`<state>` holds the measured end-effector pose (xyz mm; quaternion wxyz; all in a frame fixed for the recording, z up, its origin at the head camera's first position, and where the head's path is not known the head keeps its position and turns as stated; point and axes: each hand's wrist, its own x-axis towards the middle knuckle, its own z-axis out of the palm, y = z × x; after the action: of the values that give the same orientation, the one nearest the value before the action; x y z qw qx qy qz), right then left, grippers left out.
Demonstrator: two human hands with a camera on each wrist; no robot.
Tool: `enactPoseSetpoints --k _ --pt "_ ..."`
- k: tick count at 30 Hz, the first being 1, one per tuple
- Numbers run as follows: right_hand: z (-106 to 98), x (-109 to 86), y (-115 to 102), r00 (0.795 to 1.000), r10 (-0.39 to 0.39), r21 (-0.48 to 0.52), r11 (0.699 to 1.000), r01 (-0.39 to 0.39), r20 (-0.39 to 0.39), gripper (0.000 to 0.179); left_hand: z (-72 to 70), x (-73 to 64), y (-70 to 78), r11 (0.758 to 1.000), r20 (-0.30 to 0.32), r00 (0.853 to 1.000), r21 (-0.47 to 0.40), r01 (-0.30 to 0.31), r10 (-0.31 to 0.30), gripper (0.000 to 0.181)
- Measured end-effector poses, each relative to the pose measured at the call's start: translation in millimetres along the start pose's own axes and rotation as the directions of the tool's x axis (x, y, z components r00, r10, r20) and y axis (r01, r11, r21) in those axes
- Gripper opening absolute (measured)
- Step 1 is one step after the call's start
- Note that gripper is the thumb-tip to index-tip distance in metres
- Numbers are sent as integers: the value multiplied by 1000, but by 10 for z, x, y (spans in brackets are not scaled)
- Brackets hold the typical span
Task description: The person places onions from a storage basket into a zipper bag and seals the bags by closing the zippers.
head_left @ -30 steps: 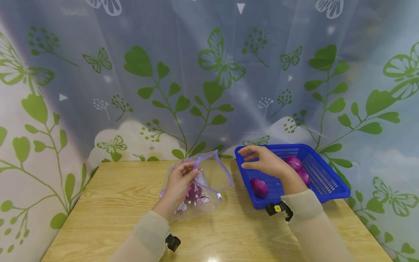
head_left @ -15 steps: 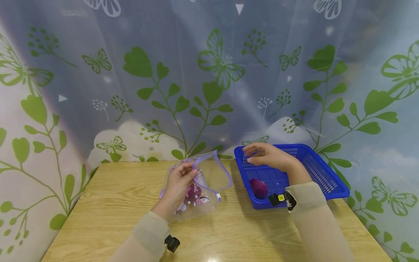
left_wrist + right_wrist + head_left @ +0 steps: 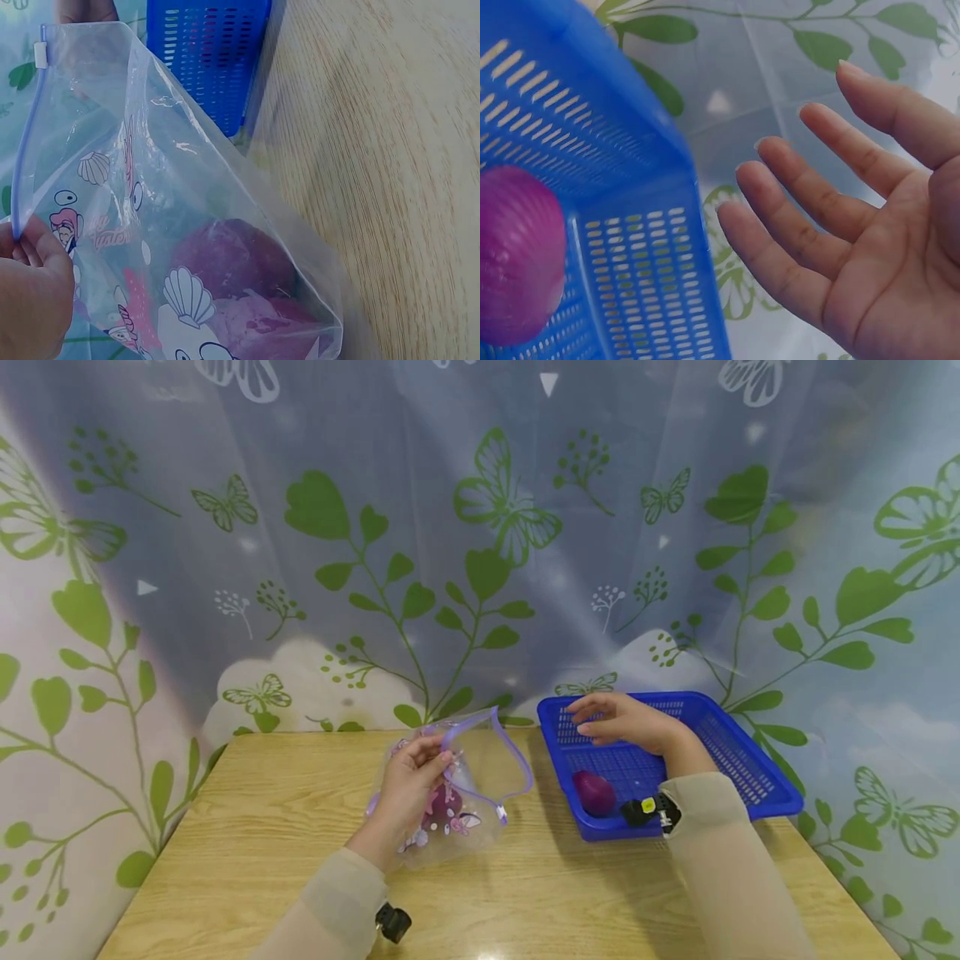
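Note:
My left hand (image 3: pixel 408 781) pinches the purple zip edge of a clear, sea-print zipper bag (image 3: pixel 480 839), whose mouth gapes toward the right. Purple-red onions (image 3: pixel 236 259) lie in the bottom of the bag in the left wrist view. Over the blue plastic basket (image 3: pixel 558 802) hovers my right hand (image 3: pixel 630 727), its fingers relaxed and nothing between them. A purple-red onion (image 3: pixel 595 793) rests in the basket's near left corner, and it shows ribbed skin in the right wrist view. My right forearm covers part of the basket's inside.
Both hands work above a wooden table (image 3: pixel 255 827). Right behind it hangs a curtain (image 3: pixel 420 527) with green leaves and butterflies. A white slider (image 3: pixel 502 811) sits on the bag's zip, at the end toward the basket.
My right hand has shifted a little to the right over the basket, and its forearm now hides two onions seen earlier. The left hand and bag have hardly moved.

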<state>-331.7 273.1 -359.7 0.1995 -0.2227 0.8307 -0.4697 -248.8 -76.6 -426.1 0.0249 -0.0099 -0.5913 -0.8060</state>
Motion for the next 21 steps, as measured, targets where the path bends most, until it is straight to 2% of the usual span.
enactPoseSetpoints --k 11,21 --pt "-114 128 175 992 107 60 992 -111 64 60 -25 2 -6 1000 6 1000 -1 -11 11 26" --pt "-193 190 308 948 243 52 965 -259 207 65 -20 0 -35 1000 -6 1000 -1 -16 16 25"
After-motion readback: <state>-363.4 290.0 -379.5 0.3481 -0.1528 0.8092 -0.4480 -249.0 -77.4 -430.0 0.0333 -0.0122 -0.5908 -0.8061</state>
